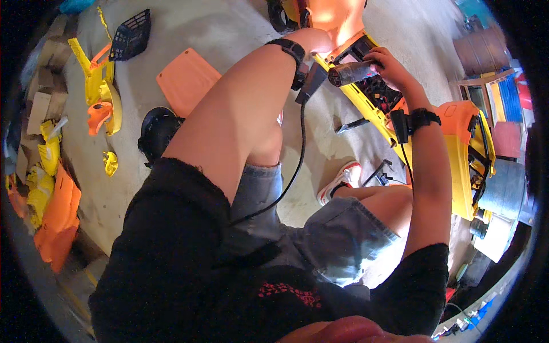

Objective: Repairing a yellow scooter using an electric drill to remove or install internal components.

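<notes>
A dark, can-shaped cylinder (350, 73) is in my right hand (388, 66), its round end pointing left. My fingers wrap round its far end, above the open middle of a yellow-and-orange motor scooter (457, 166). Dark parts and wiring show in that opening. My left hand (318, 40) reaches to the scooter's brightly lit orange panel (337, 20). Glare and the wrist angle hide its fingers, so I cannot make out their pose. Each wrist wears a black strap with a small device and a cable.
On the floor to the left lie an orange panel (187, 80), a black basket (130, 35), yellow-orange body parts (102, 86) and a black helmet-like object (157, 134). More panels (58, 217) rest along the left wall. A blue drum (502, 188) stands at right.
</notes>
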The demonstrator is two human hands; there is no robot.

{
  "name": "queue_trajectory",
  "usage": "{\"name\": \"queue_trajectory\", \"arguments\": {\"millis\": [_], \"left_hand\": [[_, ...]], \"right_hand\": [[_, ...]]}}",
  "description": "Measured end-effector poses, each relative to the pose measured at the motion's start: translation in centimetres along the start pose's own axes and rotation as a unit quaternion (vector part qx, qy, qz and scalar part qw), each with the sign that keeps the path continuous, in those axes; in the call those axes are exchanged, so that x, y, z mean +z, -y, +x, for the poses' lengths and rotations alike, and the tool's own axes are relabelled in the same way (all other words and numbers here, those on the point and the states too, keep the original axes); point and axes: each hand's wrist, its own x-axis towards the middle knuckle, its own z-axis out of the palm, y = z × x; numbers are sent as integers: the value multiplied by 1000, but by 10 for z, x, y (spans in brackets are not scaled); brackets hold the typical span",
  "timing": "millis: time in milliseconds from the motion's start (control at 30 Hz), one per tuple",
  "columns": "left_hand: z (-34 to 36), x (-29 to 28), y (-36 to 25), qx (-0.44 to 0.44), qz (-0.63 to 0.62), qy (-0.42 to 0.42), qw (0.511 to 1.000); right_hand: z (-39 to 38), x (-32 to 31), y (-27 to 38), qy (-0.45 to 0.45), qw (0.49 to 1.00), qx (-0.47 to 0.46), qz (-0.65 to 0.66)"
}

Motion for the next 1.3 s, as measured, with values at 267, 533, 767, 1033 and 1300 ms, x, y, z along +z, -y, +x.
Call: {"name": "queue_trajectory", "arguments": {"millis": [267, 533, 767, 1033, 1300], "left_hand": [[1, 52, -31, 188, 134, 32, 972], [48, 133, -52, -19, -490, 43, 870], [-40, 39, -40, 162, -426, 61, 888], [-125, 2, -77, -36, -789, -17, 613], [-111, 27, -57, -167, -751, -170, 616]], "right_hand": [[23, 19, 28, -132, 987, -22, 86], [23, -15, 86, -86, 982, 89, 143], [-54, -49, 72, -134, 971, 171, 97], [-21, 30, 6, 66, 932, 325, -143], [15, 125, -49, 6, 967, 131, -217]]}}
